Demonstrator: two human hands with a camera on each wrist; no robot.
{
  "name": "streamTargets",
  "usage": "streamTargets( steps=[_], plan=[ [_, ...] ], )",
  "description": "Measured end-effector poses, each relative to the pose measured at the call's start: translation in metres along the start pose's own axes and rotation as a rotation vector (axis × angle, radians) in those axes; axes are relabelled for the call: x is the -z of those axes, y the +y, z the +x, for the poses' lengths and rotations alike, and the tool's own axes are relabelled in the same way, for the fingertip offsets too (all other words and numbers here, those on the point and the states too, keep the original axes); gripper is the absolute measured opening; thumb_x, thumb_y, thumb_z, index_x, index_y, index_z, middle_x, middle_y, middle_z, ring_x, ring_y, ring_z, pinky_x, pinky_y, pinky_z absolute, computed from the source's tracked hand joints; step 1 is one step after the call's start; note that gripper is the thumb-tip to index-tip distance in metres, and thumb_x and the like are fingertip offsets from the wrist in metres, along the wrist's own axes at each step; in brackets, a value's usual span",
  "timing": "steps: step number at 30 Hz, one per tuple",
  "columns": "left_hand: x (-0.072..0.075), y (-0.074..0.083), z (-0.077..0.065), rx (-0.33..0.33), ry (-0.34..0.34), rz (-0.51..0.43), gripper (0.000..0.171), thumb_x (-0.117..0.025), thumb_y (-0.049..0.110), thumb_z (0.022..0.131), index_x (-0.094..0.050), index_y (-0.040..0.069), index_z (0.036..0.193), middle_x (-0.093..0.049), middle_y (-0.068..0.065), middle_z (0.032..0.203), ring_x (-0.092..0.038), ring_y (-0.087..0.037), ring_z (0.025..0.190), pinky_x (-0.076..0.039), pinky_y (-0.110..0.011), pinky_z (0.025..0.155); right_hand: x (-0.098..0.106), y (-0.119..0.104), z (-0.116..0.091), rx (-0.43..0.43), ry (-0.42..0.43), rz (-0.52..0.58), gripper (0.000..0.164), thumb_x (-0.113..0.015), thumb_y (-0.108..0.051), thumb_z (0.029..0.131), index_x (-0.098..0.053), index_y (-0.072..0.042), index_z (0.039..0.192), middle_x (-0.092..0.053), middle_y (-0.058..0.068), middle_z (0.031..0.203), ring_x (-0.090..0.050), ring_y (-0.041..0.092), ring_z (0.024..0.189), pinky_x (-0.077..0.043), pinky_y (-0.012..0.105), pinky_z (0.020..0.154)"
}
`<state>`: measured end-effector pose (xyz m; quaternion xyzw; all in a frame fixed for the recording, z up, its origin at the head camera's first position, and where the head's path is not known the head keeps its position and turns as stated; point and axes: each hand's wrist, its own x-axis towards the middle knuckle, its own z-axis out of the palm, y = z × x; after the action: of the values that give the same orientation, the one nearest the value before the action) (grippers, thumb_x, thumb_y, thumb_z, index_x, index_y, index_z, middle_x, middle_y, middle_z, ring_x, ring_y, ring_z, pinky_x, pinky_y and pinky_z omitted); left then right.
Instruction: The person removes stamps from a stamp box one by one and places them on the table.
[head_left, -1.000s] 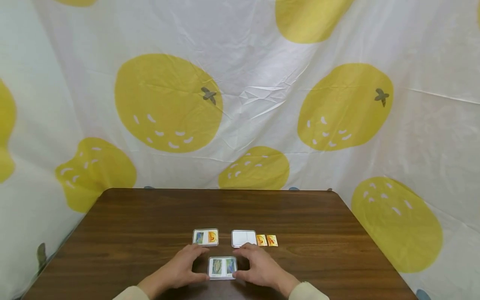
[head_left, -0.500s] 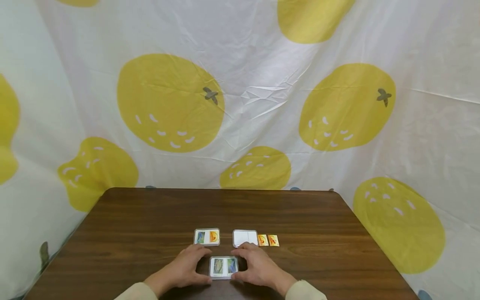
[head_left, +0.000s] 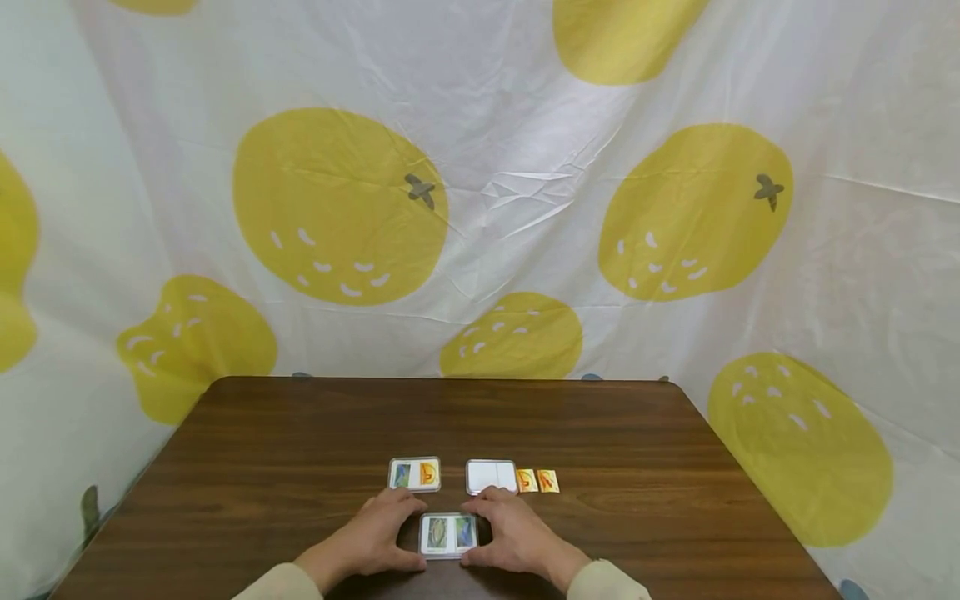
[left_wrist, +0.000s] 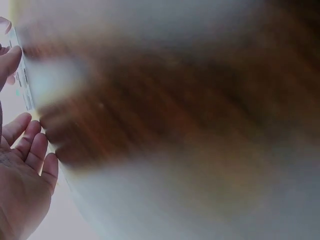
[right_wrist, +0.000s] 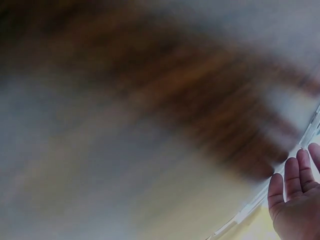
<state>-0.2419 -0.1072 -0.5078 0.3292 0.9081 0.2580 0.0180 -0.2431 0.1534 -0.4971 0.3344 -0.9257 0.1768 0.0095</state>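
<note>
A flat clear-edged case [head_left: 448, 546] holding two small stamp-like pictures, one greenish and one blue-green, lies near the table's front. Around its left end curves my left hand [head_left: 367, 533], thumb by the near corner and fingertips by the far one. My right hand [head_left: 521, 535] mirrors it at the right end, its thumb at the near right corner. Both hands' fingers are relaxed, and neither lifts the case. In the left wrist view, the left hand's fingertips [left_wrist: 37, 131] rest on the tabletop. The right wrist view shows the right hand's fingertips [right_wrist: 291, 165] likewise touching down.
Beyond the left hand lies a similar case [head_left: 415, 473] with a blue-green and an orange picture. Past the right hand is a white case [head_left: 491, 475], with two loose orange stamp-like pieces [head_left: 527, 481] beside it. A fruit-patterned cloth [head_left: 517, 250] hangs behind the brown table [head_left: 262, 450].
Both thumbs have shifted slightly along the near edge of the case. The head view has moved a little; the cases and loose pieces stay in place.
</note>
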Motion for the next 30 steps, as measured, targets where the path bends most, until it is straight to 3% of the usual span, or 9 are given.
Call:
streamTargets(
  steps=[10, 30],
  plan=[
    [-0.0041, -0.0023, 0.0044, -0.017, 0.012, 0.048, 0.067, -0.082, 0.049, 0.073, -0.064, 0.005, 0.12, -0.057, -0.004, 0.118, -0.051, -0.026, 0.111, -0.041, -0.049, 0.093, 0.0002, -0.0026, 0.0023, -0.038, -0.041, -0.014, 0.066, -0.08, -0.053, 0.076, -0.066, -0.013, 0.127, -0.058, -0.005, 0.116, -0.055, 0.013, 0.107, -0.046, 0.034, 0.093],
    [-0.0035, -0.0003, 0.007, -0.012, 0.006, 0.056, 0.055, -0.082, 0.049, 0.073, -0.064, 0.012, 0.11, -0.053, 0.005, 0.108, -0.05, -0.021, 0.104, -0.041, -0.044, 0.089, 0.0002, -0.0008, 0.0058, 0.007, -0.069, -0.096, 0.062, -0.077, -0.054, 0.079, -0.067, -0.015, 0.125, -0.059, -0.001, 0.117, -0.055, 0.016, 0.108, -0.045, 0.036, 0.093]
  ],
)
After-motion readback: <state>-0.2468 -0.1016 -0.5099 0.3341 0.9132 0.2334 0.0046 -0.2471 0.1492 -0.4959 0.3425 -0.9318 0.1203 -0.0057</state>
